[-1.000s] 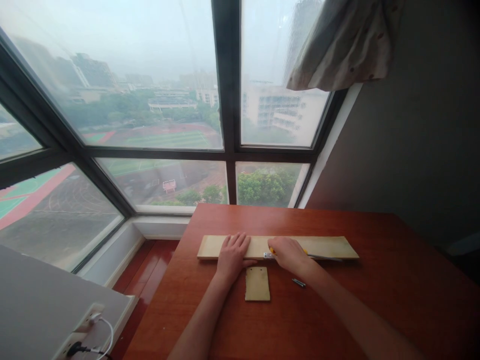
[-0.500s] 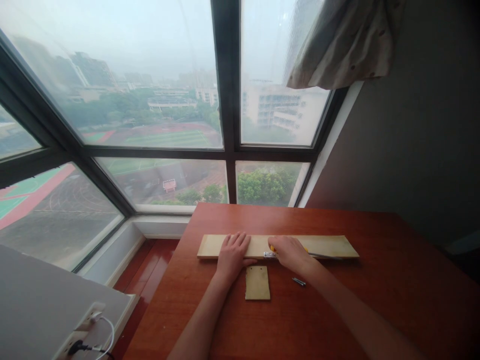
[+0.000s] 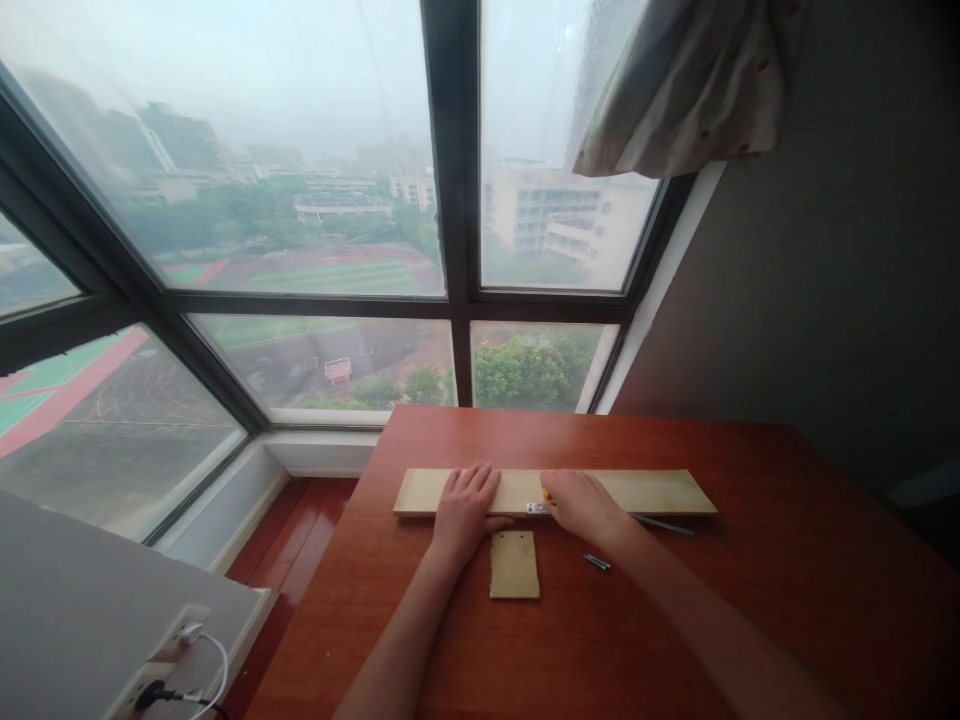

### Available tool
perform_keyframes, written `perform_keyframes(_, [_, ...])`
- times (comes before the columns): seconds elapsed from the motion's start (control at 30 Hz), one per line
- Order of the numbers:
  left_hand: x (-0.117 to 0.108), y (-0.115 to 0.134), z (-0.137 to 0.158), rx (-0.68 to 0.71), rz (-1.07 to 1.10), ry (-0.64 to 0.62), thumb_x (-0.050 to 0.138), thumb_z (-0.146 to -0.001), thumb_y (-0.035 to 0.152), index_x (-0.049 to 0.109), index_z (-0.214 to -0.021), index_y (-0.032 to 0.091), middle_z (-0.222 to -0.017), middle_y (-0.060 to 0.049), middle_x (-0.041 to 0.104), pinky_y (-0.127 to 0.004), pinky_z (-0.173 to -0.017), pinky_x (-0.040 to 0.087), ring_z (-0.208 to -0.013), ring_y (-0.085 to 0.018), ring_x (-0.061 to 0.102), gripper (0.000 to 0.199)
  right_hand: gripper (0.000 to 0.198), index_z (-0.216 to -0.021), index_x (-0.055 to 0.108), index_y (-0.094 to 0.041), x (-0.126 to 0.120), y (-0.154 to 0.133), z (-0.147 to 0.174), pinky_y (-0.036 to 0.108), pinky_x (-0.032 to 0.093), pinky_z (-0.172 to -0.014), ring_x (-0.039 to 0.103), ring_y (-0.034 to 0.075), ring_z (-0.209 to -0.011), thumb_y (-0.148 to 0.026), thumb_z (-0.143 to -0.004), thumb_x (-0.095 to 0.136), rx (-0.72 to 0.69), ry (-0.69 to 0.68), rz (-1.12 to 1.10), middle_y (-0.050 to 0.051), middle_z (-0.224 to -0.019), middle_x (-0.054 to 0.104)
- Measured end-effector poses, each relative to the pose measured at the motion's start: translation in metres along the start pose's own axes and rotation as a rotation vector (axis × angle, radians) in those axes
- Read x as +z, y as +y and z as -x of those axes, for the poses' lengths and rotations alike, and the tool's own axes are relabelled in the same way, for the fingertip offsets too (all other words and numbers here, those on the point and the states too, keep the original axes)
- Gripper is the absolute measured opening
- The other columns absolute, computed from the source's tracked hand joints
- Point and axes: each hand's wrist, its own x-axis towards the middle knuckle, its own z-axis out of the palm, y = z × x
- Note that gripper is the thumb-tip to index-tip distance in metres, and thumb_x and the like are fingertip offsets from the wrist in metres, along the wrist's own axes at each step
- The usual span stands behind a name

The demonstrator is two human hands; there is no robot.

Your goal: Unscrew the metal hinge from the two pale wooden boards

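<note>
A long pale wooden board [image 3: 645, 490] lies across the reddish-brown table. My left hand [image 3: 466, 500] rests flat on it left of centre, fingers spread, thumb at its near edge. My right hand [image 3: 581, 503] is closed around a yellow-handled tool [image 3: 547, 495], mostly hidden in the fist. From under the right wrist a thin metal rod [image 3: 667, 525] sticks out to the right, past the board's near edge. It appears to belong to that tool, whose exact kind I cannot make out. Beside the right fingers, a small silvery metal piece with holes [image 3: 537, 508] sits at the board's near edge.
A small pale wooden plate [image 3: 514, 566] with two holes lies nearer me, between the forearms. Some screws or nails [image 3: 597, 563] lie beside the right forearm. The table [image 3: 465, 430] stands by large windows. Plugged-in cords [image 3: 214, 650] are at the lower left.
The metal rod's far end has swung towards me, off the board's edge and over the table. My right hand has shifted only slightly; my left hand stays in place.
</note>
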Motion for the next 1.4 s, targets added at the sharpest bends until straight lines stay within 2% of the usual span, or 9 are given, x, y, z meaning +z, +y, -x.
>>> perform_keyframes(0.37, [0.0,0.0,0.0,-0.001,-0.008,-0.003,0.066,-0.071,0.06,0.052,-0.128,0.024,-0.133,-0.012,0.055,-0.047,-0.103,0.036,-0.123,-0.031,0.048,0.069,0.019,-0.09,0.063,-0.019,-0.005,0.004,0.006,0.027,0.035,-0.069,0.063,0.023,-0.093,-0.01,-0.08,0.049,-0.031,0.007,-0.013,0.01,-0.098,0.069])
perform_keyframes(0.57, [0.002,0.0,0.0,-0.002,-0.002,0.004,0.066,-0.072,0.06,0.052,-0.128,0.025,-0.133,-0.011,0.055,-0.047,-0.103,0.036,-0.123,-0.031,0.049,0.068,0.013,-0.089,0.062,-0.02,-0.003,0.016,0.017,0.027,0.032,-0.066,0.063,0.022,-0.09,-0.019,-0.084,0.051,0.009,-0.01,-0.036,0.009,-0.096,0.068])
perform_keyframes(0.67, [0.002,0.0,0.0,-0.002,0.0,0.002,0.066,-0.071,0.061,0.052,-0.128,0.025,-0.133,-0.011,0.055,-0.047,-0.103,0.036,-0.123,-0.031,0.049,0.068,0.012,-0.09,0.062,-0.02,0.003,0.02,0.029,0.027,0.03,-0.063,0.062,0.021,-0.087,-0.022,-0.084,0.051,0.019,-0.033,-0.048,0.009,-0.094,0.068])
perform_keyframes(0.87, [0.001,0.0,0.0,-0.008,0.001,-0.009,0.066,-0.071,0.062,0.052,-0.127,0.024,-0.134,-0.011,0.054,-0.046,-0.104,0.034,-0.124,-0.03,0.048,0.069,0.009,-0.084,0.061,-0.022,0.025,0.019,0.053,0.027,0.028,-0.062,0.063,0.02,-0.085,-0.018,-0.082,0.052,-0.015,-0.085,-0.084,0.005,-0.09,0.068])
perform_keyframes(1.1, [0.0,0.0,0.0,-0.007,-0.002,-0.003,0.066,-0.071,0.06,0.052,-0.128,0.023,-0.135,-0.011,0.054,-0.046,-0.104,0.034,-0.124,-0.03,0.048,0.069,0.006,-0.086,0.06,-0.023,0.046,0.015,0.062,0.028,0.031,-0.064,0.064,0.023,-0.088,-0.023,-0.08,0.058,-0.013,-0.099,-0.088,0.005,-0.093,0.068])
perform_keyframes(1.23, [0.0,0.0,0.0,-0.007,-0.011,-0.006,0.067,-0.071,0.06,0.052,-0.127,0.023,-0.134,-0.011,0.055,-0.046,-0.104,0.035,-0.124,-0.03,0.048,0.069,0.006,-0.085,0.058,-0.023,0.041,0.021,0.064,0.028,0.032,-0.064,0.064,0.024,-0.088,-0.025,-0.08,0.059,-0.012,-0.088,-0.124,0.005,-0.093,0.068])
perform_keyframes(1.4, [0.0,0.0,-0.001,-0.008,-0.016,-0.01,0.067,-0.07,0.061,0.052,-0.127,0.023,-0.135,-0.01,0.055,-0.045,-0.104,0.036,-0.124,-0.03,0.048,0.07,0.008,-0.088,0.055,-0.022,0.016,0.034,0.061,0.028,0.035,-0.067,0.062,0.021,-0.081,-0.024,-0.08,0.055,-0.005,0.054,-0.243,0.005,-0.086,0.067])
